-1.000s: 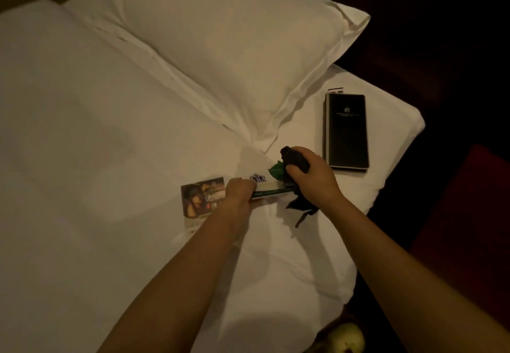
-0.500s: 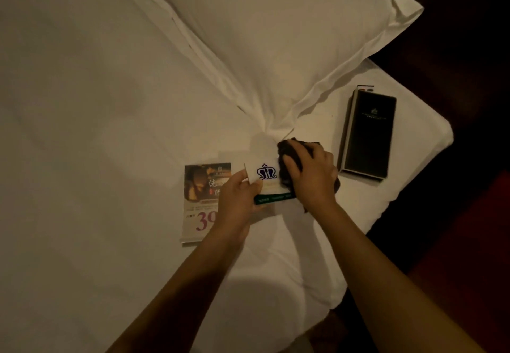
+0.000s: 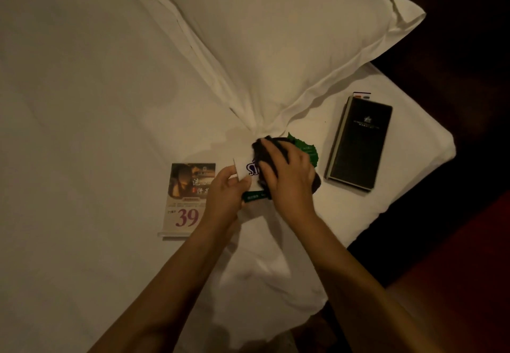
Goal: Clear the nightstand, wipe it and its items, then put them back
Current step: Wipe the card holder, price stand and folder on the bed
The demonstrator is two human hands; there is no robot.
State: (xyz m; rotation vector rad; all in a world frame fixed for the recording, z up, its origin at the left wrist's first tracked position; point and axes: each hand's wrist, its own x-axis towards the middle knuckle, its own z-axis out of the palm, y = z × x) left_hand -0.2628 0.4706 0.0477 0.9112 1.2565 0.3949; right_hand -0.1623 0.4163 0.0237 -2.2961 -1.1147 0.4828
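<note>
A white card (image 3: 246,169) with a blue crown logo and green trim lies on the white bed (image 3: 82,131). My left hand (image 3: 225,195) pinches its left end. My right hand (image 3: 287,178) presses a dark cloth (image 3: 263,149) flat on the card, covering most of the logo. A green leaf-shaped piece (image 3: 306,149) shows past my right fingers. Left of my hands lies a sign card (image 3: 187,198) in a clear stand, printed "39". A black booklet (image 3: 358,142) rests to the right, near the bed's corner.
A large white pillow (image 3: 276,35) fills the upper middle, its corner touching the spot where my hands work. The mattress edge runs down the right side; beyond it lie dark floor and a reddish surface (image 3: 469,256).
My right hand has slid the cloth leftward over the card's logo, then further up it. The view has shifted closer, so the sign card and booklet appear larger.
</note>
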